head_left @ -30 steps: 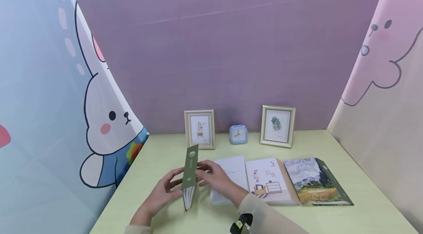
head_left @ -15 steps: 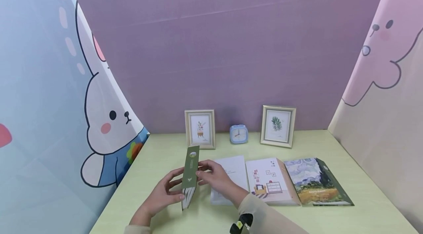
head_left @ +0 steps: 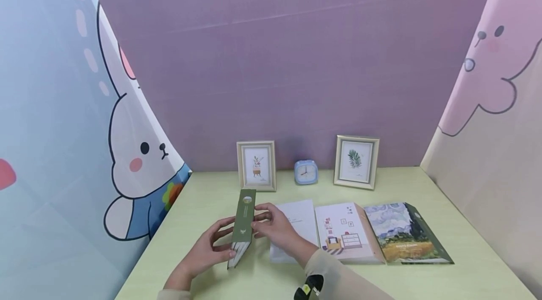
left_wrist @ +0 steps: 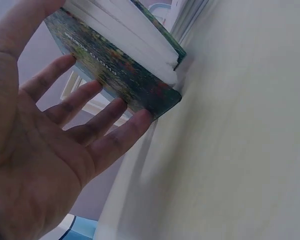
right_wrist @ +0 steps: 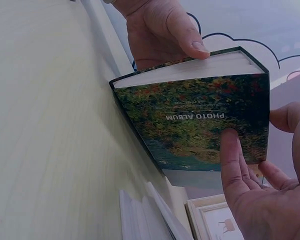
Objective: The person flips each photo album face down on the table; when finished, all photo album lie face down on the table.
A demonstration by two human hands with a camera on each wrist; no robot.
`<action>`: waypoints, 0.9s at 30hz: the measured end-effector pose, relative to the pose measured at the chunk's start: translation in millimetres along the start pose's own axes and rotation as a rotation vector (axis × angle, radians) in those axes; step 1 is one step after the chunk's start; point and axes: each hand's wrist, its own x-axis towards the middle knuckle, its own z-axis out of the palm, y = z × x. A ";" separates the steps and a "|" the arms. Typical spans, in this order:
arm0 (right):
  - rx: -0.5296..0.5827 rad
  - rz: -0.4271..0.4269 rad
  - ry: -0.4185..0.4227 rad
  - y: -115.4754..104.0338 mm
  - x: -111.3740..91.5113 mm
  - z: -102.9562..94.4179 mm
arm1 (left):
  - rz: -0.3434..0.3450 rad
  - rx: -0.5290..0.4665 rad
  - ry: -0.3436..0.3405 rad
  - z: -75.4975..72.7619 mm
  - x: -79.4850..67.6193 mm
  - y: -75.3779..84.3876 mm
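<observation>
A photo album point(head_left: 244, 217) with a dark green spine stands spine-up on its page edges, leaning, between my two hands. Its painted cover reads "PHOTO ALBUM" in the right wrist view point(right_wrist: 195, 117). My left hand point(head_left: 207, 248) holds it from the left, fingertips along one cover and thumb at the near end of the pages. On the other side, my right hand point(head_left: 277, 227) holds it with fingertips on the opposite cover and thumb at the spine edge. Just right of it lies a white book or album point(head_left: 298, 222), partly behind my right forearm.
Farther right lie an album with a furniture drawing point(head_left: 343, 232) and one with a landscape cover point(head_left: 394, 229). Along the back of the pale table point(head_left: 203, 192) stand a plant picture frame point(head_left: 256, 166), a blue clock point(head_left: 306, 172) and a leaf picture frame point(head_left: 355, 162).
The album has tilted a little: its lower near end has swung left, and the spine's far end has dropped slightly. Both hands keep hold with only small finger shifts.
</observation>
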 end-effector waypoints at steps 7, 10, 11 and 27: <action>0.000 -0.008 0.002 2.5 0.6 -0.1 | -0.030 0.017 0.016 -2.5 -0.8 -2.1; -0.010 -0.012 0.003 3.0 0.7 -0.4 | -0.038 0.034 0.022 -4.3 -0.5 -4.1; -0.011 -0.012 0.002 3.0 0.7 -0.4 | -0.038 0.039 0.023 -5.0 -0.6 -4.8; -0.064 -0.021 0.000 4.5 -0.2 0.9 | -0.027 0.138 0.063 -12.2 -4.8 -12.6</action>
